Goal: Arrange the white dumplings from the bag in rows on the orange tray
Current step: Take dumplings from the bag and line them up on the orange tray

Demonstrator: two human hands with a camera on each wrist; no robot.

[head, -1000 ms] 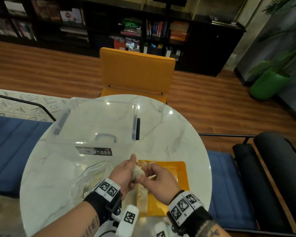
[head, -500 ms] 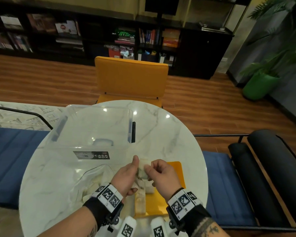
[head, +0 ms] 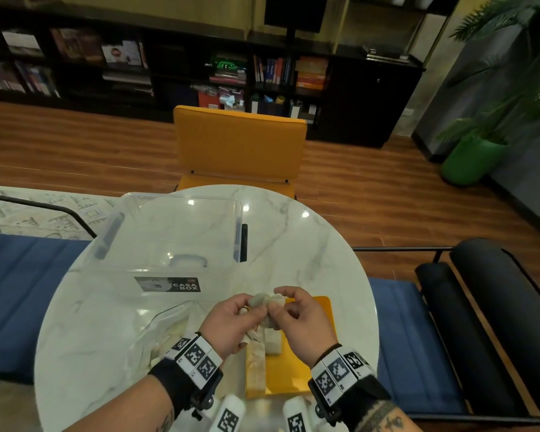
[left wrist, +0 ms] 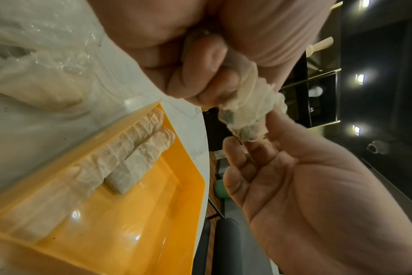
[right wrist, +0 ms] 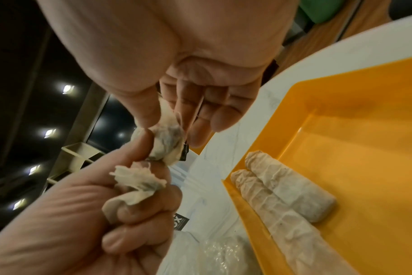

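Observation:
Both hands are raised over the far left part of the orange tray (head: 306, 363). My left hand (head: 247, 310) grips a crumpled white dumpling (right wrist: 136, 184) in its curled fingers. Thumb and fingers of my right hand (head: 282, 304) pinch a second dumpling (right wrist: 167, 143) that touches the first. Two rows of dumplings (left wrist: 134, 152) lie along the tray's left side, one long and one short. The clear plastic bag (head: 169, 328) with more dumplings (left wrist: 35, 87) lies on the table left of the tray.
A large clear storage box (head: 175, 241) stands on the round marble table (head: 309, 251) behind the bag. An orange chair (head: 240, 145) is at the far side. Blue cushioned seats flank the table. The tray's right half is bare.
Both hands have risen a little with the dumplings, from low over the tray to above its far left corner. The head view has tilted, so the table sits lower in the picture.

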